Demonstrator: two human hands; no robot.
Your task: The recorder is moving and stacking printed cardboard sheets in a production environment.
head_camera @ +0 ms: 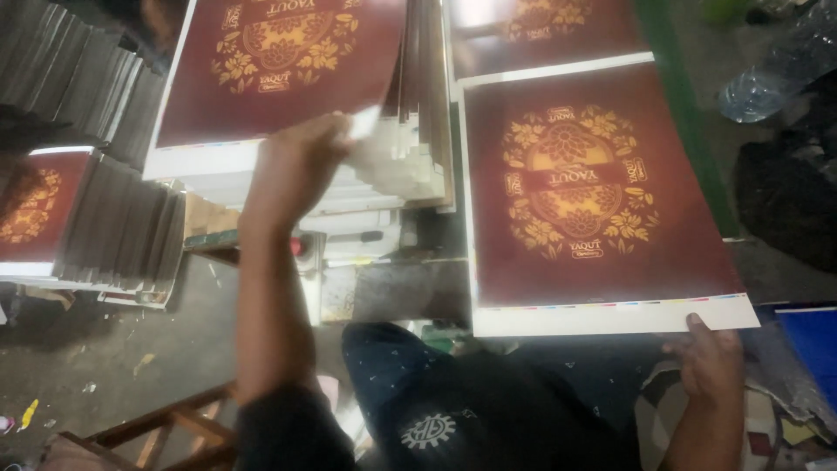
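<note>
Pinching stack corner (370, 122) (blurred), left hand (292, 170), right hand (711, 358) gripping sheet (602, 201)

Your left hand (296, 166) blurs at its fingertips, hiding what they pinch on the sheet stack (384, 166). Beyond it, the top maroon sheet (279, 70) is cut off by the frame's upper edge.

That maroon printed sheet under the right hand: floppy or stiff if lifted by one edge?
Probably floppy: the maroon printed sheet is large, thin, and held only at its white bottom margin by the right hand. Likely slippery too, since its surface shows glare. The left hand lifts a sheet corner off the stack, and that corner bends.
</note>
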